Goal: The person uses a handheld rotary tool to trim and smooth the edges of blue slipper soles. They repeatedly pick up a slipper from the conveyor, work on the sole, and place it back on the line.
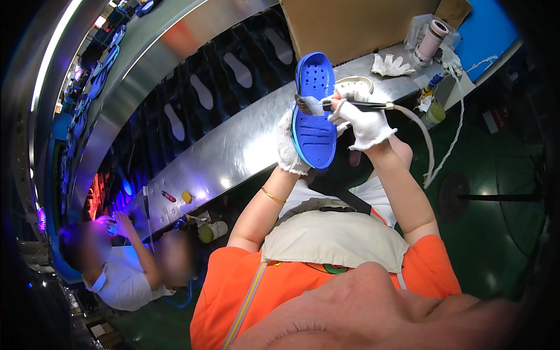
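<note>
1. A padded cream apron (335, 239) lies nearest, over an orange shirt, shielding the lap beneath the work.
2. The left hand (287, 146), in a white glove, is clamped round the edge of a blue clog (315, 111), held upright above the tabletop (233, 151) with its sole turned toward the tool.
3. The right hand (364, 122), also gloved, is closed on a hose-fed brush tool (350, 105), whose tip touches the sole's side.
4. Spare gloves (391, 65) lie behind, within reach.
</note>
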A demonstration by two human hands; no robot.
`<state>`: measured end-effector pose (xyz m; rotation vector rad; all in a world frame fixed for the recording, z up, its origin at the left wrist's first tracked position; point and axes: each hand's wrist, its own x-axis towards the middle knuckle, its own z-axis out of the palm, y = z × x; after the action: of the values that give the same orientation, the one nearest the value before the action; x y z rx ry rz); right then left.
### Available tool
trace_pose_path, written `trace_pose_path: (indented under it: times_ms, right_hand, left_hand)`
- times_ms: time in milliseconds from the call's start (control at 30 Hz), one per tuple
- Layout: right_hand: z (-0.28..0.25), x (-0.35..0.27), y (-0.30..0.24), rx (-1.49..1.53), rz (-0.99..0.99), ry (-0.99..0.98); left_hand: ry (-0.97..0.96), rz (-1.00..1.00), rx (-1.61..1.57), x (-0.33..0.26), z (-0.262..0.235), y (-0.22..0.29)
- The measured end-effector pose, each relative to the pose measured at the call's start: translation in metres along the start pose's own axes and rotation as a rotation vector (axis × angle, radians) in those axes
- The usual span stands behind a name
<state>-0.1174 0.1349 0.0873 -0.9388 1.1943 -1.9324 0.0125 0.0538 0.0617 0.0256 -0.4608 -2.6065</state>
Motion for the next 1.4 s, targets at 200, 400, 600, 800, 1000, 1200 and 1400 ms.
trace_pose_path:
  times_ms: [200,400,600,800,1000,1200,1400]
  right_hand:
    - [-0.017,0.028,0.01,-0.084,-0.236,0.231]
    - [-0.012,0.004,0.009,-0.665,-0.663,-0.128]
    - [-0.018,-0.025,0.006,0.004,0.011,-0.193]
    - [-0.028,0.003,-0.025,-0.758,-0.705,-0.367]
    - [-0.032,-0.011,-0.04,-0.776,-0.57,-0.547]
    - [-0.009,-0.018,-0.017,-0.596,-0.571,-0.301]
    - [-0.005,-0.054,0.005,-0.264,-0.215,-0.433]
  left_hand:
    - [0.058,-0.08,0.119,-0.004,-0.006,-0.005]
    - [0.053,-0.034,0.04,-0.006,-0.019,0.004]
    - [0.208,-0.049,0.176,-0.006,-0.018,0.015]
    - [0.142,-0.021,0.223,-0.009,-0.015,0.014]
    - [0.169,0.016,0.248,-0.009,-0.016,0.022]
    - [-0.023,-0.056,-0.004,-0.007,-0.013,0.013]
    - [0.026,-0.011,0.032,-0.005,-0.03,0.026]
